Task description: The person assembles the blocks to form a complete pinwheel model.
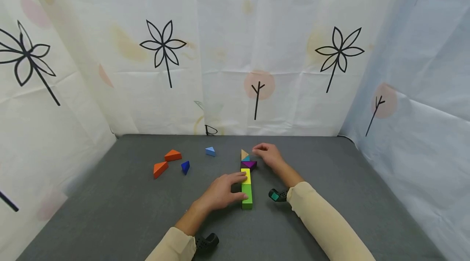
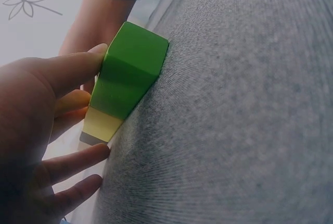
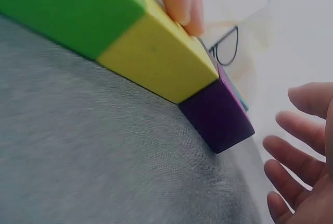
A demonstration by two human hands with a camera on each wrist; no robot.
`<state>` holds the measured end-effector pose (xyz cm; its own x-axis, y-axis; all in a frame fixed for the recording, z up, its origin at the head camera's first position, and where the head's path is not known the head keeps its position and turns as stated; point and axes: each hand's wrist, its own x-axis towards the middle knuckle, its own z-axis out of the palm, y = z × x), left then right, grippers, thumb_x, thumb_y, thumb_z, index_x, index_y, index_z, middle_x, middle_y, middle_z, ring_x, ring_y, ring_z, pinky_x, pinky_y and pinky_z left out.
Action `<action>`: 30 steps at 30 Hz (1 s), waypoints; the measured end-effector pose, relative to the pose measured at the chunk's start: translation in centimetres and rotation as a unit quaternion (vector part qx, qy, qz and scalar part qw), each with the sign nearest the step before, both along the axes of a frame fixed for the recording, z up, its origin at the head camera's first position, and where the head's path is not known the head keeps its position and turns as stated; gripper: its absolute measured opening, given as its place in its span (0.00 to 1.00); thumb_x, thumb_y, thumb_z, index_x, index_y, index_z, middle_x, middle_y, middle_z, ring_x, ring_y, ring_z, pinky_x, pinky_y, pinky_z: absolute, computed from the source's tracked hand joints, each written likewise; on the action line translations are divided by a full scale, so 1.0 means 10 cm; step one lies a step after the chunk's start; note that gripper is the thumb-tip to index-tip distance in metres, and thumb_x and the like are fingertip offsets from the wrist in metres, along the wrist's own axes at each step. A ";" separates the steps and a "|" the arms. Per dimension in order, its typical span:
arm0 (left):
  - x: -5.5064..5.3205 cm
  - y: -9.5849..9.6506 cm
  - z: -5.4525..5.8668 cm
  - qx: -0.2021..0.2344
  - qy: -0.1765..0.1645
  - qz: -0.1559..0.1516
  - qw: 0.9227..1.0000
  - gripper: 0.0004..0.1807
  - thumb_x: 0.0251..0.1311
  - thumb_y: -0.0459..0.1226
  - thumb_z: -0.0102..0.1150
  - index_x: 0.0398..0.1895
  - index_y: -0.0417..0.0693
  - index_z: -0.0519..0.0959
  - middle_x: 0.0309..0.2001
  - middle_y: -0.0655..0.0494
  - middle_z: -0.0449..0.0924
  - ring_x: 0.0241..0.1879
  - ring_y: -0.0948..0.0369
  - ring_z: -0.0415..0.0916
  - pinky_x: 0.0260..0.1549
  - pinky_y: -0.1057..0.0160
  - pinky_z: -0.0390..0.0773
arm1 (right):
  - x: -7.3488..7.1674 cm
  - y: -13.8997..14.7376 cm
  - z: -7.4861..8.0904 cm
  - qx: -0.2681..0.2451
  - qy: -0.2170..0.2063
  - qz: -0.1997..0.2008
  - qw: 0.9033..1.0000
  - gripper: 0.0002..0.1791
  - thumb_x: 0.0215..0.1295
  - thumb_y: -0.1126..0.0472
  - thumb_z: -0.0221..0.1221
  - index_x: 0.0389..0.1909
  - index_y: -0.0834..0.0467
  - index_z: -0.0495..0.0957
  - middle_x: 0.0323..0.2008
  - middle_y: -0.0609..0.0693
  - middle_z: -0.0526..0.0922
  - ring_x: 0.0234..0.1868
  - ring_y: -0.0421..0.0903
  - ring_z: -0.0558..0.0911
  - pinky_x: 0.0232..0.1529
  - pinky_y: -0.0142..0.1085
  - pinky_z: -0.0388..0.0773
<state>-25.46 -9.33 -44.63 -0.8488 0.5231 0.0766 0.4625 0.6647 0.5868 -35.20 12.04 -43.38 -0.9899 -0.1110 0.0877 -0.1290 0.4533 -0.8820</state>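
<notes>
A row of blocks runs away from me on the table. Nearest is a green block (image 1: 247, 197), then a yellow block (image 1: 247, 176), a purple triangular block (image 1: 250, 164), a teal piece (image 1: 247, 158) and a wood-coloured triangle (image 1: 244, 154) at the far end. My left hand (image 1: 219, 191) lies over the near part, thumb on the green block and fingertips on the yellow one. In the left wrist view the thumb touches the green block (image 2: 130, 60) with straight fingers. My right hand (image 3: 302, 156) holds nothing, its fingers loosely bent, just right of the far end.
Left of the row lie two orange triangular blocks (image 1: 173, 155), a dark blue triangular block (image 1: 185, 167) and a light blue one (image 1: 210, 151). The grey table (image 1: 128, 204) ends at a white printed cloth (image 1: 220, 102) behind and at both sides.
</notes>
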 end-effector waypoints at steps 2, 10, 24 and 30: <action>0.00 0.00 0.00 0.002 0.001 0.000 1.000 0.33 0.59 0.55 0.63 0.67 0.54 0.73 0.68 0.60 0.67 0.66 0.54 0.64 0.63 0.47 0.63 | 0.06 0.03 0.01 0.009 0.015 0.002 1.000 0.12 0.68 0.56 0.60 0.44 0.60 0.83 0.44 0.52 0.83 0.47 0.51 0.78 0.49 0.48 0.74; 0.02 -0.01 0.00 0.015 0.003 0.005 1.000 0.33 0.59 0.54 0.64 0.67 0.53 0.73 0.69 0.59 0.66 0.67 0.54 0.63 0.63 0.46 0.62 | 0.44 0.08 0.05 0.047 0.064 0.031 0.996 0.11 0.67 0.60 0.61 0.46 0.60 0.83 0.42 0.50 0.84 0.44 0.50 0.80 0.44 0.46 0.77; -0.12 -0.10 -0.02 0.057 0.051 0.028 0.997 0.25 0.62 0.47 0.64 0.61 0.53 0.78 0.65 0.57 0.70 0.65 0.54 0.66 0.61 0.45 0.66 | 0.89 0.06 -0.10 0.056 0.040 0.113 0.991 0.25 0.64 0.57 0.65 0.61 0.58 0.76 0.53 0.57 0.81 0.56 0.57 0.77 0.53 0.54 0.74; -0.28 -0.21 0.02 0.051 0.137 0.043 0.988 0.21 0.59 0.39 0.68 0.56 0.48 0.80 0.62 0.55 0.73 0.62 0.51 0.68 0.59 0.44 0.67 | 1.00 -0.01 -0.12 0.060 0.031 0.134 0.989 0.29 0.62 0.54 0.66 0.64 0.56 0.74 0.61 0.56 0.76 0.63 0.58 0.71 0.60 0.58 0.66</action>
<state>-28.23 -11.46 -44.42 -0.8296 0.4282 0.3583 0.5581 0.6513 0.5141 -25.20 11.97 -44.54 -0.9164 -0.3824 0.1185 -0.3117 0.4959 -0.8105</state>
